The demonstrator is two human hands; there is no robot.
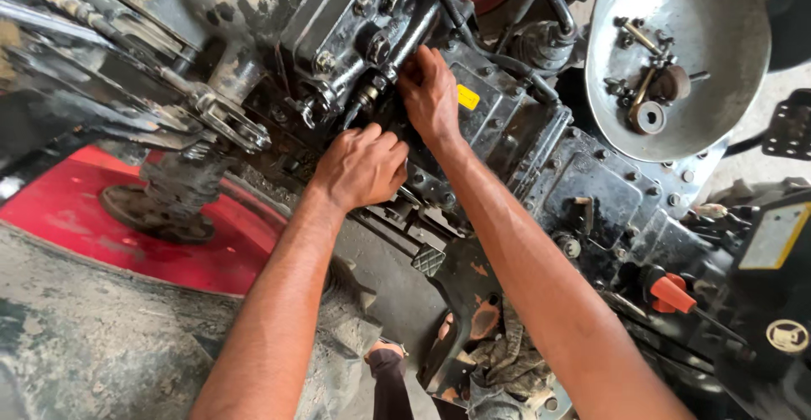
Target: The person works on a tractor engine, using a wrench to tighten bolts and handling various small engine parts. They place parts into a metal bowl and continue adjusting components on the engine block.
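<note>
Right hand (pixel 431 95) has its fingers spread and pressed flat against the greasy black housing (pixel 498 124), fingertips tucked in at the small fitting (pixel 369 95) under the bolted valve block (pixel 363 23). It's not gripping anything I can make out. Left hand (pixel 361 166) sits just below and to the left, fingers curled in tight, but whatever they might be pinching is hidden behind the knuckles, so can't tell. The fitting lies up and left of the right fingertips, long axis running diagonally toward the block; the right hand is the nearer one. Further out: metal bowl (pixel 676 14) of bolts and washers at the upper right of the machine, red wheel rim (pixel 101 226) at left, orange-tipped lever (pixel 672 293) lower right.
</note>
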